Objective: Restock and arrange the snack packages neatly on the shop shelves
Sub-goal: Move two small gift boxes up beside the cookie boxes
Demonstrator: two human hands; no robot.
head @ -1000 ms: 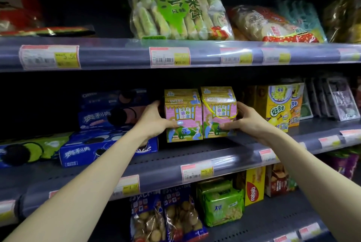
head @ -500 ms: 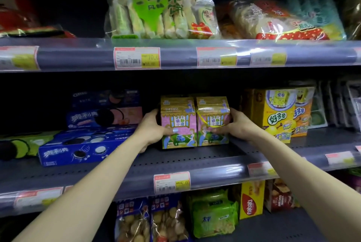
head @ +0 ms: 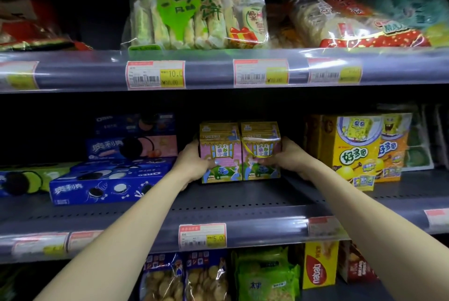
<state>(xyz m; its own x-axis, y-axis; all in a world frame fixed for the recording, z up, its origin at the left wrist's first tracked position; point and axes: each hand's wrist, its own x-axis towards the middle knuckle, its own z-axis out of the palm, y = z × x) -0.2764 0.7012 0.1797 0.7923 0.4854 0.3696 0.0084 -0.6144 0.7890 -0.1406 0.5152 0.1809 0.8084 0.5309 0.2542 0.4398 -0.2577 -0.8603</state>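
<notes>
At the centre of the frame, two house-shaped snack boxes (head: 240, 152) stand upright and touching side by side on the middle shelf (head: 243, 206), squeezed between the two hands. The left hand (head: 192, 162) grips the left box's outer side with its thumb on the front, while the right hand (head: 289, 158) grips the right box likewise, both equally near. The boxes are pink and yellow-green with cartoon fronts, and they sit back from the shelf's front edge, between the blue cookie boxes (head: 109, 179) at left and the yellow cartoon box (head: 352, 152) at right.

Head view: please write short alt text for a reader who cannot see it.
Two hands, left and right, hold two pink house-shaped snack boxes side by side on the middle shelf, between blue Oreo boxes and yellow cartoon boxes.
</notes>
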